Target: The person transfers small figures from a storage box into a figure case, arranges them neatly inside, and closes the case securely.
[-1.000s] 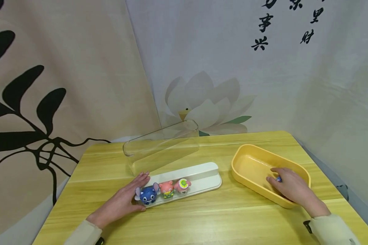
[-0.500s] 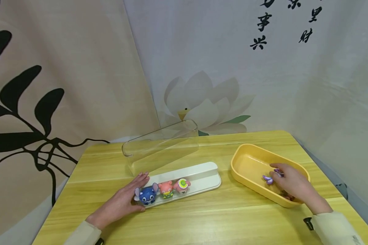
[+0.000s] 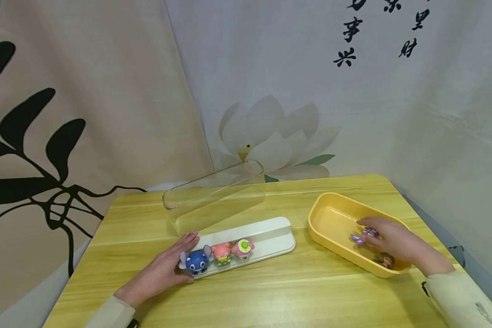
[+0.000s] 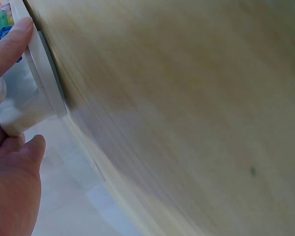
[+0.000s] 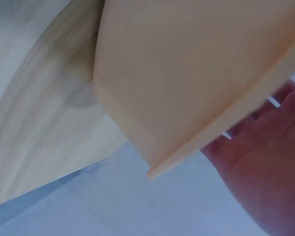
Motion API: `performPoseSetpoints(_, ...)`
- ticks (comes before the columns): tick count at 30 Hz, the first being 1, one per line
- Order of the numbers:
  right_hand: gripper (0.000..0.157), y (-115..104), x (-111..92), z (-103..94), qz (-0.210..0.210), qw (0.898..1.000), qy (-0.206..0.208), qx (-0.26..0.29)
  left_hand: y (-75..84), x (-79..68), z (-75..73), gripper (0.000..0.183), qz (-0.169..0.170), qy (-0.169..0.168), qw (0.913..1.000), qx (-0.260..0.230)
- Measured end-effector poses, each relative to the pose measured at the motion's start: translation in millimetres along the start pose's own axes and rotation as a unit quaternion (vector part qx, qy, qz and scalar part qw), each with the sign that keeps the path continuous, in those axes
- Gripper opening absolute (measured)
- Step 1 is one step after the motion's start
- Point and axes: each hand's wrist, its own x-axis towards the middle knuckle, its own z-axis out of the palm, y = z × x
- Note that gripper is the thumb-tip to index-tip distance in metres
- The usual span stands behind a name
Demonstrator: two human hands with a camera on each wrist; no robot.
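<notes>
Our left hand point(image 3: 160, 271), spread wide, grips the white base point(image 3: 270, 242); slackening could topple its figurines point(image 3: 222, 253). Right of the white base, in the yellow tray point(image 3: 328, 216), the purple figurine point(image 3: 370, 232) could slip: we cannot tell whether the half-spread right hand point(image 3: 399, 243) pinches it.

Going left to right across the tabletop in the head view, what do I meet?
Left hand, blue figure, pink-and-green figure, pink figure with green-and-yellow top, yellow tray, right hand.
</notes>
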Motion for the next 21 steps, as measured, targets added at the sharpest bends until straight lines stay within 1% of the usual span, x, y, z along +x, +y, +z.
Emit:
performPoseSetpoints(3, 0.036, 1.7, 3.5, 2.3, -0.026, 1.000, 0.000, -0.016, -0.2, -0.5, 0.7, 0.105, 0.001, 0.003, 1.0000, 0.002)
performPoseSetpoints(8, 0.035, 6.0, 7.4, 4.5, -0.050, 0.998, -0.003, -0.035, -0.5, -1.2, 1.3, 0.105, 0.001, 0.005, 1.0000, 0.005)
performPoseSetpoints(10, 0.036, 8.2, 8.2, 5.0, -0.052, 0.998, -0.011, -0.040, -0.3, -1.4, 1.1, 0.105, 0.000, 0.005, 1.0000, 0.005)
performPoseSetpoints(15, 0.038, 11.2, 8.7, 7.0, -0.039, 0.998, -0.038, -0.045, 0.3, -0.9, 0.9, 0.104, -0.003, 0.004, 1.0000, 0.005)
performPoseSetpoints(21, 0.038, 12.7, 9.3, 9.4, -0.046, 0.996, -0.046, -0.056, -0.2, -0.8, 0.8, 0.104, -0.005, 0.002, 0.9999, 0.009)
